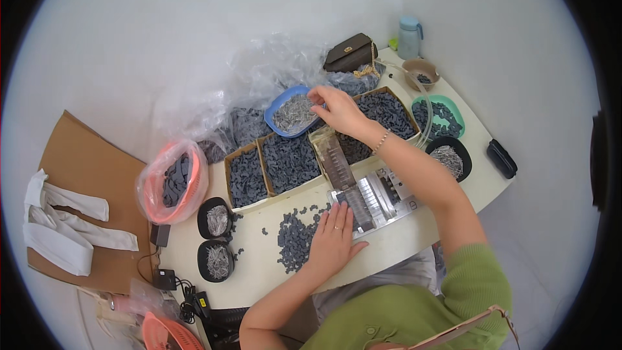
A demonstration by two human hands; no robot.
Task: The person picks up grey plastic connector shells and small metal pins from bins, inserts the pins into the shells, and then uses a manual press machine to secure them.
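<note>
My right hand (335, 110) hangs over the right rim of a blue tray (267, 116) full of thin metal pins (293, 114). Its fingers are curled toward the thumb; whatever they may hold is too small to make out. Stretched flat, my left hand (332, 241) lies at the left end of a metal fixture (376, 198), fingertips touching its edge. Beside that hand spreads a loose heap of small dark grey plastic pieces (295, 240). A clear, slotted plastic block (335, 162) leans from the fixture toward the boxes behind.
Cardboard boxes of grey pieces (289, 163) line the table's middle. Black bowls of pins (217, 260) stand left; another black bowl (451, 157) stands right, near a green tray (459, 116). A coral basket (148, 194), handbag (350, 54), blue bottle (409, 39) and black case (501, 159) surround these.
</note>
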